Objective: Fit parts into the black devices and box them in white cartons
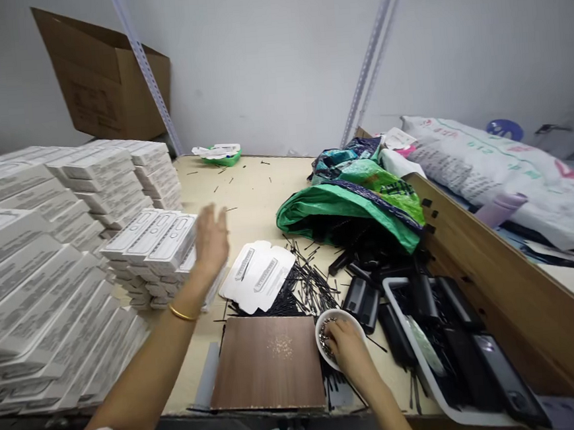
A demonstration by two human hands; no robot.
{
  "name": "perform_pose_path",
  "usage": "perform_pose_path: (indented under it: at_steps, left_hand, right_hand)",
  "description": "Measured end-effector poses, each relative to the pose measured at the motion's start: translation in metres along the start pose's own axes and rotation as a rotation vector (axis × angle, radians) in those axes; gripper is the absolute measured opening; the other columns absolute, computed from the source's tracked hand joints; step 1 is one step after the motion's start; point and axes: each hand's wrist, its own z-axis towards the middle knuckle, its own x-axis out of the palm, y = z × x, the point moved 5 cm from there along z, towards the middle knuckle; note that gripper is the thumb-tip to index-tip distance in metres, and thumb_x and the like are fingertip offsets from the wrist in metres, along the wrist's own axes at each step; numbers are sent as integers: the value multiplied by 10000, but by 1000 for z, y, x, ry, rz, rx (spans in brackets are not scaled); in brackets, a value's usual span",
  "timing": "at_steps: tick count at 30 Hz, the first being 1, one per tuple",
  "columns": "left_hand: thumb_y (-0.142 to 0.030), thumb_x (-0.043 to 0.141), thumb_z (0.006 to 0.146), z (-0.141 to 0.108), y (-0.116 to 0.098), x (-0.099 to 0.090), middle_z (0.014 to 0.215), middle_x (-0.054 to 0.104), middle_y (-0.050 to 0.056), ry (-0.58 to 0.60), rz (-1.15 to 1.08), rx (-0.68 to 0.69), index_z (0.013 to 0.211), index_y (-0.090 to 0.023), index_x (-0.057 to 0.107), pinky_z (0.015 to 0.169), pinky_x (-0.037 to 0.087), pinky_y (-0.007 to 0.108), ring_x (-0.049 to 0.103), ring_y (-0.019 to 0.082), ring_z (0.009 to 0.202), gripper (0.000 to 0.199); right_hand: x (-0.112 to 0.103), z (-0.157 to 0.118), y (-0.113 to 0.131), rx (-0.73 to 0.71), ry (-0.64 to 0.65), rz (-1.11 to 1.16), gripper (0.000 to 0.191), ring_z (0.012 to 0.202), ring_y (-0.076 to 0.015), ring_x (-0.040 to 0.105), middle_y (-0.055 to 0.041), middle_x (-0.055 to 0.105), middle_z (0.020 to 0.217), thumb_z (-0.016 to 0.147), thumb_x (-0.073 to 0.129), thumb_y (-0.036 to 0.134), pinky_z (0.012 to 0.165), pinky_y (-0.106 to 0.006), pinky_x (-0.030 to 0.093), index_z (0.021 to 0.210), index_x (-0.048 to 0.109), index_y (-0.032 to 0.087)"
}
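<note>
My left hand [212,242], slightly smeared by motion, is raised with fingers stretched at the right end of a short stack of white boxes [157,242]. Whether it touches the boxes I cannot tell. My right hand [348,346] reaches into a white bowl [359,325] of small shiny metal pieces [325,339]. Its fingers are curled together and their tips are among the pieces, so what they grip is hidden. Left of the bowl lies a brown wood-grain board [259,369] with a scatter of tiny light bits [280,347]. Behind it is a flattened white carton [259,275].
Tall stacks of white boxes [27,262] rise on the left. Thin black sticks [312,282] lie loose behind the bowl. At right are a white tray [397,299] of black devices, a green bag [336,204] and a wooden side board [510,277].
</note>
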Motion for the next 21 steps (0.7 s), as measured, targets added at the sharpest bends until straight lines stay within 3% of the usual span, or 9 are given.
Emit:
perform_pose_path:
  at_steps: [3,6,8,10,12,14,18,21]
  left_hand:
    - [-124,528,833,-20,-45,105,1304,522,80,288,-57,146,1221,-157,532,1095,306,387,416,237,1257,389]
    - [-177,671,764,-31,-80,206,1212,589,102,467,-90,183,1184,-140,562,1032,387,357,513,224,1159,435]
    - [-227,662,793,-30,-91,253,1209,581,111,515,-103,151,1186,-132,549,994,413,429,529,240,1137,419]
    - [-278,609,846,-25,-94,280,1203,574,101,532,-125,104,1162,-140,555,944,441,469,550,240,1099,349]
    - [-300,571,874,-17,-89,288,1189,575,89,523,-166,63,1125,-146,572,923,452,472,561,230,1074,295]
    - [-284,595,856,-11,-81,279,1170,584,86,493,-228,36,1077,-143,596,951,426,481,547,233,1093,262]
    - [-208,736,696,-14,-58,227,1126,607,96,382,-415,-14,977,-152,645,1042,341,445,505,270,1151,300]
    - [-314,671,764,-40,-41,179,1137,616,87,285,-585,-86,1093,-197,583,987,411,396,557,249,1096,361]
  right_hand:
    - [14,-4,-7,5,29,-33,158,785,-249,558,-60,631,775,762,500,112,710,-345,405,688,593,216]
    - [15,-6,-9,3,30,-19,157,792,-228,559,-43,626,783,780,493,112,726,-331,407,706,587,213]
    - [12,-7,-8,10,-3,12,164,805,-226,554,-43,622,795,791,480,109,743,-337,407,727,591,211]
    - [9,-8,-8,31,-61,84,159,806,-228,546,-46,617,796,795,479,113,745,-346,409,734,590,210]
    - [7,-8,-9,59,-115,153,138,786,-229,544,-47,612,775,791,495,127,735,-349,415,716,579,206]
    - [6,-8,-12,81,-141,188,128,768,-227,549,-49,609,750,791,502,145,729,-349,424,700,571,203]
    - [0,-11,-15,103,-163,274,145,800,-216,576,-57,631,800,833,471,194,757,-341,440,745,587,199]
    - [-9,-15,-14,185,-179,504,126,821,-217,596,-58,654,834,838,518,274,767,-339,449,786,606,201]
